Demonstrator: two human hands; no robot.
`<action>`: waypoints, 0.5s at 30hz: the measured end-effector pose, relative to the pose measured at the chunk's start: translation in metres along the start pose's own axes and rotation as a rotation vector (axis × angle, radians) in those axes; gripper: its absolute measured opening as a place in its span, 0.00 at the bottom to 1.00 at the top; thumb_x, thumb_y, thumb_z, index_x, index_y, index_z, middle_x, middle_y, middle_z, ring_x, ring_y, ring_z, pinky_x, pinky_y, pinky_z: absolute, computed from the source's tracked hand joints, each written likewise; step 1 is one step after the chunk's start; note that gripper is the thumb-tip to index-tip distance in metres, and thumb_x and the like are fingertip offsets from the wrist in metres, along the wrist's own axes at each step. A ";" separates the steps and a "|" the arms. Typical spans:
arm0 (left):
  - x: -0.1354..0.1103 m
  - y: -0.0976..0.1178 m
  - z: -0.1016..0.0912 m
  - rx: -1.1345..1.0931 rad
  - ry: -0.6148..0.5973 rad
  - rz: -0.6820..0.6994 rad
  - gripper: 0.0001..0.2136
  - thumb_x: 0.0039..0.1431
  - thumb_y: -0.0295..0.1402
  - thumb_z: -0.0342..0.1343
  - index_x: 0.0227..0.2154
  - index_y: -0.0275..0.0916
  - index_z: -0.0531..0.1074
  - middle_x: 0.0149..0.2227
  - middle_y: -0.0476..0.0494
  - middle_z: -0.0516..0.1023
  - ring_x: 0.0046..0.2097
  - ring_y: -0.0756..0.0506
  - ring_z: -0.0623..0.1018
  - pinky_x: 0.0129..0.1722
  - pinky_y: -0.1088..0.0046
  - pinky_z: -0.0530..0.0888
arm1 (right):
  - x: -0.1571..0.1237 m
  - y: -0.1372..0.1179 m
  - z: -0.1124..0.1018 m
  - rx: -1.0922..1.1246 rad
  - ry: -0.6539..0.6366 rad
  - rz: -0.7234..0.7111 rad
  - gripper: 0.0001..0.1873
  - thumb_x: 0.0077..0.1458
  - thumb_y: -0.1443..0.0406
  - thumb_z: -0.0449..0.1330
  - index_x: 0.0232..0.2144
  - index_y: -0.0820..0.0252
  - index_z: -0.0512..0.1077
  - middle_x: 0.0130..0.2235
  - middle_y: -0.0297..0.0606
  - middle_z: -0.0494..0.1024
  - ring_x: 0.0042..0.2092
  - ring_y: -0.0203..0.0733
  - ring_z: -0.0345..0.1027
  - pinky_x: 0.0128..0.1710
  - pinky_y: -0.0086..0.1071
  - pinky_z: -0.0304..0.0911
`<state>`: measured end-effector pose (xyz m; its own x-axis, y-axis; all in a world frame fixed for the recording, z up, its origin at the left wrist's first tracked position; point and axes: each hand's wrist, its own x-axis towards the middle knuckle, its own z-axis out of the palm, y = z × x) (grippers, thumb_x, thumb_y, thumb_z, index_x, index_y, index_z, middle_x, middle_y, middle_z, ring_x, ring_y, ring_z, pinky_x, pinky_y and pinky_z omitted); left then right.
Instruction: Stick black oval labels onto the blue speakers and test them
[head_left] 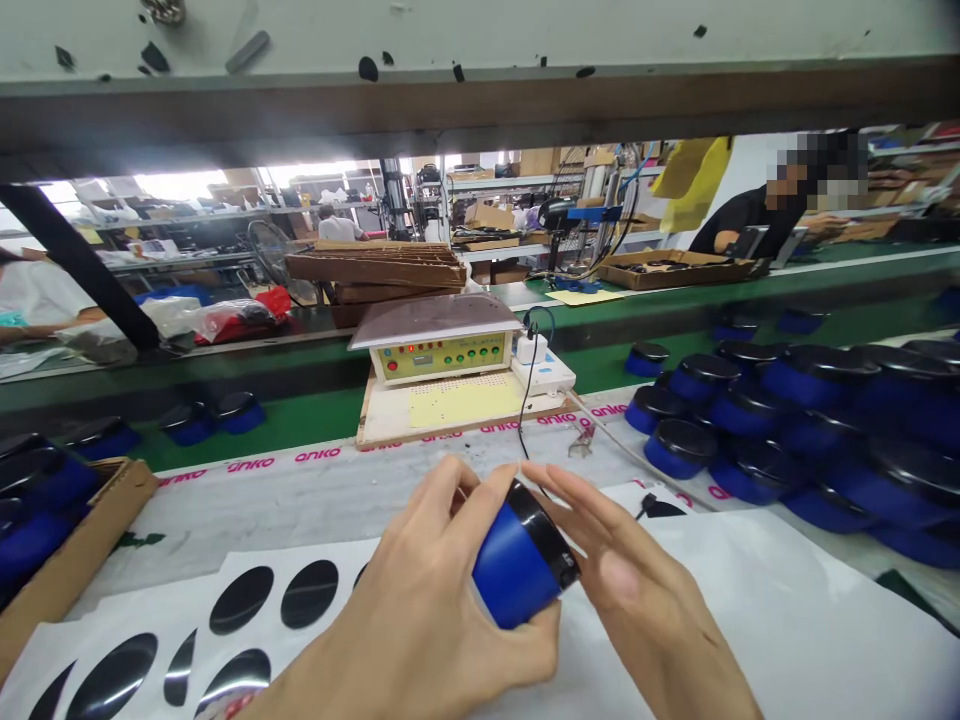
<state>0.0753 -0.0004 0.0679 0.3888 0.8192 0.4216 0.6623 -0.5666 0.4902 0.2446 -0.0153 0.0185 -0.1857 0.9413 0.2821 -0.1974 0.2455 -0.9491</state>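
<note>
My left hand (427,590) is wrapped round a blue cylindrical housing with a black rim (517,560), its thumb and fingers along the sides. The housing is tilted, its black end facing right. Against that end lies my right hand (637,580), flat with fingers stretched out; the palm hides the end face. Below and left of my hands is a white sheet with black oval stickers (309,594). Under my right wrist lies a bare white sheet (810,600), with a black piece (664,507) near its upper edge.
Many blue-and-black housings (750,405) are heaped on the right. A cardboard box (82,560) of similar parts stands at left. Ahead are a control box (446,358), a power strip (551,372) and a green conveyor (300,400). A shelf (480,100) crosses overhead. A person (742,220) sits far right.
</note>
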 end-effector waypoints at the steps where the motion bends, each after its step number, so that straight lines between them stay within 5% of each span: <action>1: 0.000 -0.002 -0.001 0.020 -0.003 0.019 0.28 0.45 0.30 0.59 0.52 0.47 0.63 0.37 0.47 0.64 0.36 0.46 0.73 0.37 0.70 0.76 | 0.000 0.001 0.002 0.051 -0.025 0.022 0.23 0.62 0.56 0.53 0.58 0.43 0.63 0.63 0.35 0.61 0.63 0.50 0.53 0.57 0.44 0.59; 5: -0.001 -0.006 -0.001 0.085 0.040 0.072 0.29 0.45 0.30 0.57 0.54 0.43 0.62 0.38 0.46 0.64 0.37 0.47 0.73 0.35 0.70 0.76 | -0.001 0.003 0.012 0.125 -0.021 0.034 0.21 0.62 0.61 0.54 0.57 0.41 0.65 0.63 0.31 0.61 0.65 0.45 0.49 0.60 0.39 0.54; 15: -0.006 -0.004 0.009 0.344 0.148 0.246 0.29 0.44 0.27 0.55 0.54 0.35 0.64 0.36 0.42 0.69 0.36 0.42 0.74 0.31 0.65 0.76 | 0.002 0.003 0.016 0.119 0.078 -0.047 0.23 0.54 0.72 0.52 0.48 0.42 0.69 0.57 0.30 0.69 0.58 0.41 0.62 0.52 0.30 0.64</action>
<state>0.0759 -0.0019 0.0570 0.4820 0.6282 0.6108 0.7460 -0.6599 0.0900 0.2283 -0.0168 0.0185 -0.0993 0.9457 0.3095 -0.3181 0.2646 -0.9104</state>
